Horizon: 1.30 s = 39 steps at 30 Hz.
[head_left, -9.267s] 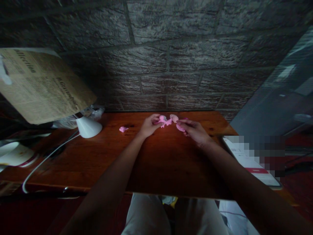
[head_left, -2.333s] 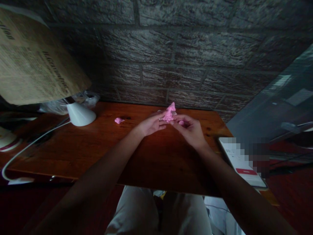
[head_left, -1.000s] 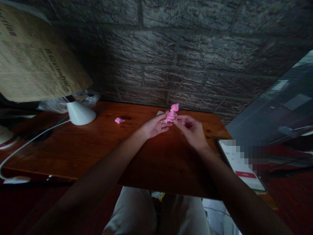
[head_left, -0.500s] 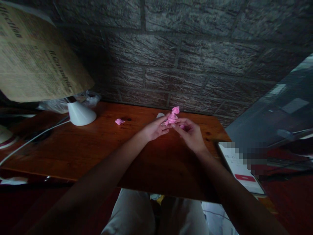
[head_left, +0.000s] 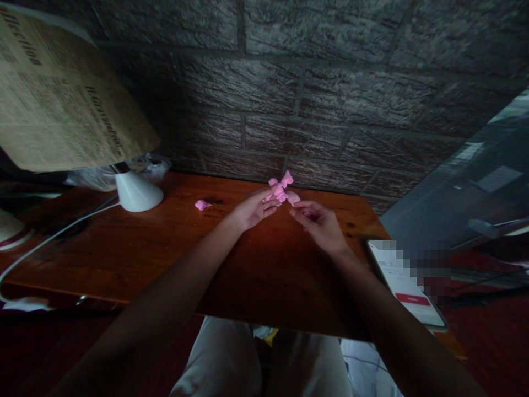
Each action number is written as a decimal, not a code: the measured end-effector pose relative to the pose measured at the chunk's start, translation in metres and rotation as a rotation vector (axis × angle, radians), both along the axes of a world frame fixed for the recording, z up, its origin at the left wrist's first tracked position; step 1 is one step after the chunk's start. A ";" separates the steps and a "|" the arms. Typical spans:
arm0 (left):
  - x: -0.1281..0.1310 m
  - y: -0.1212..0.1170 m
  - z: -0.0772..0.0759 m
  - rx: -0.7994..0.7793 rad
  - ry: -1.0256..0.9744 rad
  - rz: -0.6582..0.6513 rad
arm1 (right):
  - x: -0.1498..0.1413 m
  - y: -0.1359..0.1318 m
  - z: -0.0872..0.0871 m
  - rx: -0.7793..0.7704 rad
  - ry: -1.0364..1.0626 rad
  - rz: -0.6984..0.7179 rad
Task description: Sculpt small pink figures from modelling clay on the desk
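A pink, ruffled, petal-like bundle [head_left: 280,190] rests at the fingertips of my left hand [head_left: 261,209], over the far part of the table. Its fingers are closed on the lower folds, and a ring shows on one of them. My right hand [head_left: 322,223], just to the right, pinches the edge of a flat, rounded, paler pink petal-like piece [head_left: 293,198]. This piece meets the bundle's right side; whether they are joined I cannot tell. More pink [head_left: 308,214] shows inside the right hand's curled fingers. A separate small pink crumpled piece [head_left: 202,205] lies on the table to the left.
The wooden table [head_left: 165,248] runs against a dark brick wall [head_left: 264,88]. At left stands a lamp with a newsprint shade [head_left: 66,105], a white base [head_left: 138,193] and a white cord [head_left: 61,234]. A phone [head_left: 407,284] lies near the right edge.
The pink bundle has shifted left and spread out with my left hand. A flat rounded piece now shows between the hands, at my right fingertips. My hands have drawn slightly apart.
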<state>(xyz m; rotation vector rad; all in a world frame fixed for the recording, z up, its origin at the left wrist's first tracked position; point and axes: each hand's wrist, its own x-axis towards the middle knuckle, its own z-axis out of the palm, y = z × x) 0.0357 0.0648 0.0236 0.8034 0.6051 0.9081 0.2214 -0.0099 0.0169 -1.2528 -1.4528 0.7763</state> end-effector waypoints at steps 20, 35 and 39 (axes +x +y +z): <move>-0.003 0.010 -0.023 0.607 0.439 0.011 | 0.026 -0.003 0.007 -0.333 -0.370 0.365; -0.001 0.015 -0.033 0.691 0.521 -0.040 | 0.033 0.001 0.004 -0.302 -0.410 0.280; -0.003 0.018 -0.035 0.720 0.516 -0.065 | 0.034 0.002 0.002 -0.269 -0.427 0.297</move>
